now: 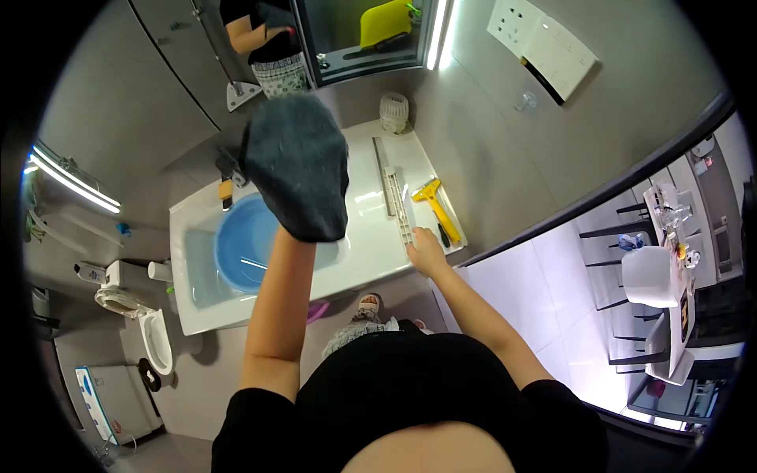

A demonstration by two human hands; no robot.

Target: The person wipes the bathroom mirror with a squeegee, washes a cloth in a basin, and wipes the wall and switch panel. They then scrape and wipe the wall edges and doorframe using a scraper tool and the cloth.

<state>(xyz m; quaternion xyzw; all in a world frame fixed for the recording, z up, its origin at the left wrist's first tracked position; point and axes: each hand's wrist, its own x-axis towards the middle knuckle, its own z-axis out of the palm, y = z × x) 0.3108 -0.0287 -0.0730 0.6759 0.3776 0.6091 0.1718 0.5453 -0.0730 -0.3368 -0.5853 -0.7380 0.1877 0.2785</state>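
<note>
My left forearm reaches up to a dark grey cloth or mitt (296,169), which covers my left hand and hides its fingers. At the right part of the white basin's rim (371,276), my right hand (427,254) has its fingers closed at the near end of a pale slotted strip (397,203). A thin grey strip (383,177) lies beside it. Just right of these is a yellow-handled scraper (438,211), with a small dark-handled tool (444,236) close to my right hand. The blue tub (240,248) stands in the left part of the basin, partly behind the cloth.
A ribbed clear container (393,113) stands at the back wall. A tap (230,165) and an orange-brown brush (225,191) are at the left. The mirror (371,39) hangs behind. A toilet (158,343) is at far left; chairs (650,274) are at far right.
</note>
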